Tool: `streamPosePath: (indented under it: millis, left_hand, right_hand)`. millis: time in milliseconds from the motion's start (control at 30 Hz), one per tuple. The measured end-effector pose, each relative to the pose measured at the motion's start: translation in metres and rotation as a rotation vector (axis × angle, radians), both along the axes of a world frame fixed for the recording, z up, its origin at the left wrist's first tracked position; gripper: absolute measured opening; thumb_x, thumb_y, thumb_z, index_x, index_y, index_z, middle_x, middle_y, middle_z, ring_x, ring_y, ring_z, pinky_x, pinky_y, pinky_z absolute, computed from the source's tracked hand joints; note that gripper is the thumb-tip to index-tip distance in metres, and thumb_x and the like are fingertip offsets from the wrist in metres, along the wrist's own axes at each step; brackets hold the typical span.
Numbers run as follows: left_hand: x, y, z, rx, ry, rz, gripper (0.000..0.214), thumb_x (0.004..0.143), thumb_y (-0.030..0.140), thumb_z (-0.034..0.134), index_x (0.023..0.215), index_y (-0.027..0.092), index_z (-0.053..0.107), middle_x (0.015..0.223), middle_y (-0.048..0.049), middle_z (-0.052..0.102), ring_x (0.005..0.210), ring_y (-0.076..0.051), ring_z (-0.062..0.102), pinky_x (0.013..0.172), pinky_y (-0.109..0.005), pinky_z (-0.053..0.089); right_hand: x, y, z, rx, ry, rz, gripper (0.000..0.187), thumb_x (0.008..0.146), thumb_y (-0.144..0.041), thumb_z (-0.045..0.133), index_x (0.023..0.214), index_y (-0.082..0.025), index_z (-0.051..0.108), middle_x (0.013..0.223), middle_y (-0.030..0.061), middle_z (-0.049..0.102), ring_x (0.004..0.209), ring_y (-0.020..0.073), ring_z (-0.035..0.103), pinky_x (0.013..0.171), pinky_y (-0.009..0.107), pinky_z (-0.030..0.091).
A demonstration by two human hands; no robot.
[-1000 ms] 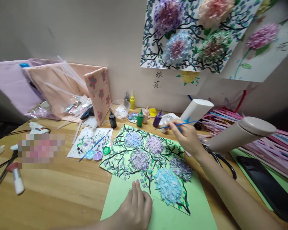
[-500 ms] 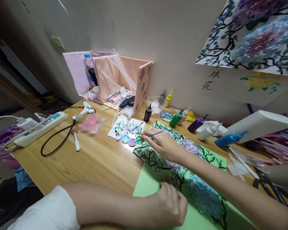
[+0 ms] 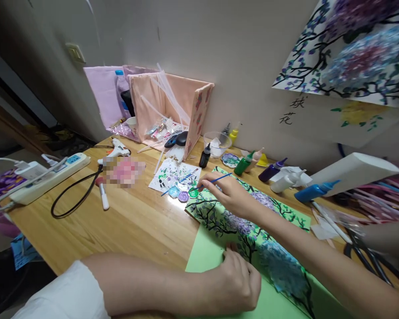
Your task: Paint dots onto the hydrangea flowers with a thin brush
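Observation:
My right hand [image 3: 228, 195] pinches a thin blue paintbrush [image 3: 222, 177], its tip down at the green paint well of a flower-shaped palette [image 3: 183, 195]. Lilac and light-blue wells lie beside the green one. Below the right forearm is a painting [image 3: 234, 220] of black branches, purple and blue blossoms on a green ground. My left hand [image 3: 241, 281] rests with curled fingers on a light green sheet [image 3: 201, 254], against the painting's lower edge; its palm side is hidden. A paint-spotted white paper [image 3: 164, 176] lies under the palette, with another brush across it.
Paint bottles in black [image 3: 205, 156], green [image 3: 244, 163], purple [image 3: 271, 171], white [image 3: 287, 182] and blue [image 3: 314, 192] stand or lean behind the painting. A pink fabric box [image 3: 199, 117] is at the wall. Left are a glue gun [image 3: 118, 148] and power strip [image 3: 53, 177].
My right hand has shifted slightly right and down, with the brush tip still at the green well. The left hand stays in place. The view has turned a little.

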State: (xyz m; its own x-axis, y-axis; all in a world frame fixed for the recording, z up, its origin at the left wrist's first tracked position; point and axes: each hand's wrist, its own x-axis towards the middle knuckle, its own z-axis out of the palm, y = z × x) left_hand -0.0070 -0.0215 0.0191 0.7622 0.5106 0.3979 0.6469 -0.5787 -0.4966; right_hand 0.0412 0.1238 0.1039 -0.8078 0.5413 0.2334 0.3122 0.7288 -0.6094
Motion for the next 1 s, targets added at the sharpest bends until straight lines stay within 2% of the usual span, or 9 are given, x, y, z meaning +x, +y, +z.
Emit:
streamPosePath:
  millis: [100,200,300,433,567,800,1000]
  left_hand:
    - [0.002,0.000,-0.006,-0.028,-0.015,0.007,0.023,0.078,0.015,0.045,0.091,0.001,0.058,0.087,-0.0217,0.067,0.078,-0.026,0.065,0.069,-0.036,0.048]
    - [0.004,0.000,-0.015,-0.032,-0.031,0.018,0.026,0.078,0.019,0.044,0.092,0.001,0.056,0.092,-0.0250,0.066,0.084,-0.031,0.065,0.071,-0.037,0.047]
    - [0.005,0.001,-0.024,-0.035,-0.079,0.022,0.026,0.078,0.022,0.045,0.093,0.002,0.054,0.094,-0.0266,0.065,0.086,-0.032,0.064,0.069,-0.036,0.046]
    - [0.006,0.003,-0.030,0.001,-0.131,0.024,0.025,0.076,0.021,0.044,0.092,0.005,0.054,0.093,-0.0249,0.066,0.086,-0.032,0.064,0.069,-0.035,0.046]
    - [0.007,0.007,-0.028,0.050,-0.185,0.014,0.023,0.076,0.014,0.037,0.087,0.007,0.056,0.088,-0.0222,0.068,0.082,-0.030,0.066,0.065,-0.032,0.045]
    - [0.009,0.011,-0.030,0.104,-0.283,0.008,0.025,0.082,0.010,0.032,0.083,0.010,0.057,0.083,-0.0176,0.069,0.079,-0.026,0.067,0.066,-0.030,0.044]
    - [0.008,0.011,-0.030,0.088,-0.276,0.005,0.022,0.081,0.014,0.034,0.086,0.010,0.055,0.085,-0.0187,0.069,0.079,-0.025,0.067,0.067,-0.029,0.045]
  right_hand:
    - [0.037,0.007,0.014,0.025,0.162,-0.178,0.028,0.094,-0.032,0.036,0.088,-0.021,0.061,0.089,0.0050,0.066,0.085,0.0178,0.060,0.077,0.031,0.044]
    - [0.089,0.017,0.015,0.081,0.234,-0.424,0.027,0.093,-0.034,0.037,0.090,-0.021,0.060,0.090,0.0059,0.065,0.084,0.0194,0.060,0.077,0.033,0.045]
    - [0.138,0.027,-0.003,0.178,0.210,-0.605,0.023,0.091,-0.034,0.040,0.088,-0.021,0.058,0.087,0.0057,0.064,0.084,0.0205,0.060,0.076,0.033,0.044]
    - [0.178,0.035,-0.040,0.260,0.138,-0.666,0.020,0.089,-0.029,0.041,0.087,-0.021,0.059,0.084,0.0051,0.064,0.083,0.0213,0.059,0.077,0.033,0.043]
    - [0.188,0.035,-0.058,0.209,0.120,-0.660,0.020,0.089,-0.025,0.040,0.086,-0.021,0.058,0.083,0.0042,0.063,0.082,0.0201,0.058,0.076,0.032,0.042]
    - [0.184,0.035,-0.055,0.155,0.116,-0.651,0.015,0.088,-0.022,0.041,0.085,-0.020,0.056,0.083,0.0041,0.062,0.082,0.0184,0.057,0.075,0.030,0.041]
    - [0.184,0.037,-0.058,0.145,0.098,-0.650,0.017,0.087,-0.023,0.041,0.084,-0.020,0.057,0.085,0.0045,0.062,0.081,0.0181,0.057,0.074,0.030,0.041]
